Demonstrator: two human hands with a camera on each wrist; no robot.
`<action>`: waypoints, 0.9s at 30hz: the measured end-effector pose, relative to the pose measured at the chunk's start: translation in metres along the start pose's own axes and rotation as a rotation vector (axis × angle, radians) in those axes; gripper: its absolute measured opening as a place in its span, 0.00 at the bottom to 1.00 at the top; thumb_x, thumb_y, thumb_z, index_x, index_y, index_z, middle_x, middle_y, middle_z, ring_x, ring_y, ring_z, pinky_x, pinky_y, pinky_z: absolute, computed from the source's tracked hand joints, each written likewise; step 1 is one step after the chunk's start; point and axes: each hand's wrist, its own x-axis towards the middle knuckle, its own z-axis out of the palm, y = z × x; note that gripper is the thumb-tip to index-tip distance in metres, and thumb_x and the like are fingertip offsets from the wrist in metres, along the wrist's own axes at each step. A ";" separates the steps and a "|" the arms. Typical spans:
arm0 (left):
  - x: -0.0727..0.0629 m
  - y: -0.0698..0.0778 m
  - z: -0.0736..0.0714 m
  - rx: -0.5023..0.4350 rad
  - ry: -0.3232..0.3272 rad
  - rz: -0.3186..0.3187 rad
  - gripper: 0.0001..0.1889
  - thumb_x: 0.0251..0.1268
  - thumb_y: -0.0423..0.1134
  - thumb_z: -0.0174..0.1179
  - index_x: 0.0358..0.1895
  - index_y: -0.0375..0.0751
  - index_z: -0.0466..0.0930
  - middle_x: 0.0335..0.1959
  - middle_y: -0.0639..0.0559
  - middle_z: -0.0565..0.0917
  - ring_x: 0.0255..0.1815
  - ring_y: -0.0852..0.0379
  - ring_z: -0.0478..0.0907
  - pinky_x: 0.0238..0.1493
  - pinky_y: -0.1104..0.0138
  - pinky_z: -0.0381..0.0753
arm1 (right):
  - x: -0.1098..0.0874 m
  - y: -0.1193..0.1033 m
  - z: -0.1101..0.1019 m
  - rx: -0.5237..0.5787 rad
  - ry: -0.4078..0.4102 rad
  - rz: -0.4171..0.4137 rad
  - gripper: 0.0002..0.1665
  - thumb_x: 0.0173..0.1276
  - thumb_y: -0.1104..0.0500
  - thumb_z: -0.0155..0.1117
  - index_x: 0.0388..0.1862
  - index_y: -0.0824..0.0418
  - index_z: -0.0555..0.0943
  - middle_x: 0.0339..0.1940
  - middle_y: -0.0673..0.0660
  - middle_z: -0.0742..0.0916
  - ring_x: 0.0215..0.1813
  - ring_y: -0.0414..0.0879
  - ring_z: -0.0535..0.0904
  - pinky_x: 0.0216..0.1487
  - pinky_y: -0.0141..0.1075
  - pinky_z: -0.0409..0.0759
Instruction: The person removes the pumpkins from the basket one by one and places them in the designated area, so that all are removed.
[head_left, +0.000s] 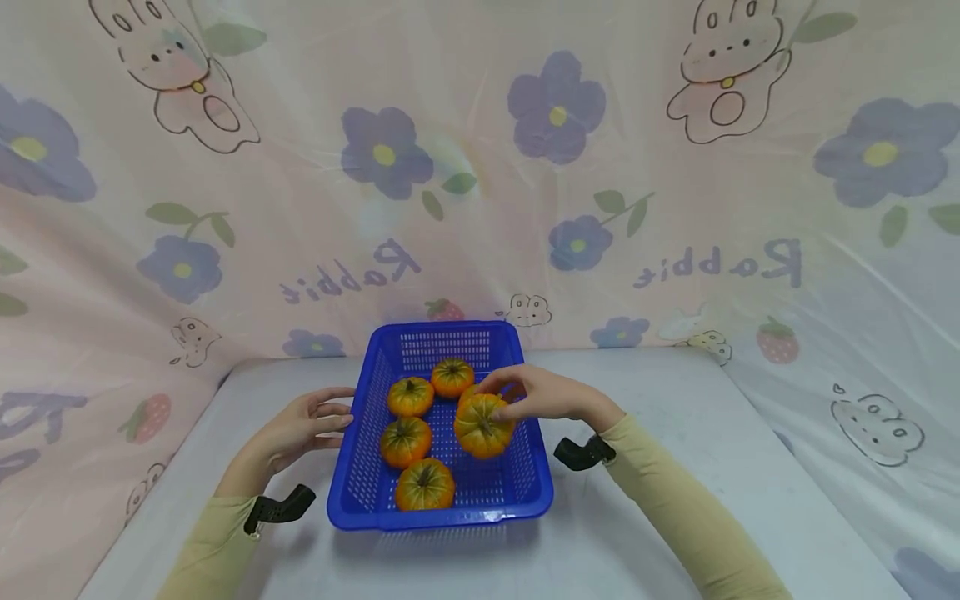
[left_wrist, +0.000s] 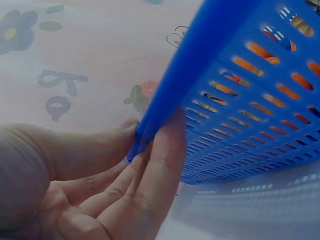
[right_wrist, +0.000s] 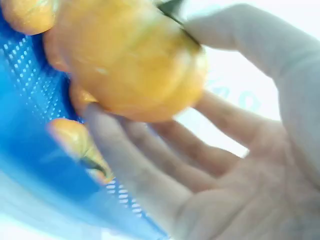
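Note:
A blue perforated plastic basket (head_left: pixel 352 508) stands on the table with several small orange-and-green pumpkins in it, among them one (head_left: pixel 425 485) at the near end and one (head_left: pixel 452 378) near the far end. My left hand (head_left: pixel 309 427) pinches the basket's left rim (left_wrist: pixel 172 95) between thumb and fingers. Over the right half of the basket, my right hand (head_left: pixel 546 393) grips another pumpkin (head_left: pixel 483 427), its thumb by the stem and its fingers round the side. In the right wrist view this held pumpkin (right_wrist: pixel 130 60) looks blurred. Behind it, a further pumpkin (head_left: pixel 468 392) is mostly hidden.
The white table (head_left: pixel 652 492) reaches out on both sides of the basket. A pale curtain (head_left: pixel 480 225) printed with flowers and rabbits hangs behind and beside the table. Each wrist wears a black camera mount, such as the right one (head_left: pixel 583 452).

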 end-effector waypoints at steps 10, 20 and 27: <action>0.000 -0.001 0.000 0.028 -0.011 0.020 0.34 0.68 0.37 0.58 0.72 0.30 0.52 0.53 0.35 0.75 0.46 0.47 0.80 0.46 0.56 0.82 | -0.031 0.027 -0.003 0.284 0.356 0.076 0.28 0.66 0.54 0.66 0.62 0.62 0.73 0.56 0.63 0.78 0.52 0.55 0.80 0.45 0.46 0.83; -0.002 -0.004 0.001 0.013 -0.011 0.026 0.34 0.69 0.36 0.58 0.72 0.30 0.51 0.53 0.34 0.75 0.46 0.46 0.80 0.47 0.55 0.82 | -0.051 0.047 -0.012 0.433 0.617 0.191 0.34 0.66 0.49 0.65 0.65 0.64 0.69 0.59 0.68 0.74 0.56 0.58 0.75 0.49 0.50 0.80; -0.002 -0.001 0.002 0.025 -0.003 0.032 0.33 0.70 0.36 0.56 0.72 0.29 0.51 0.52 0.35 0.75 0.45 0.47 0.80 0.46 0.57 0.82 | -0.065 0.067 -0.015 0.520 0.712 0.237 0.37 0.66 0.47 0.64 0.67 0.66 0.65 0.62 0.68 0.72 0.54 0.57 0.77 0.53 0.55 0.76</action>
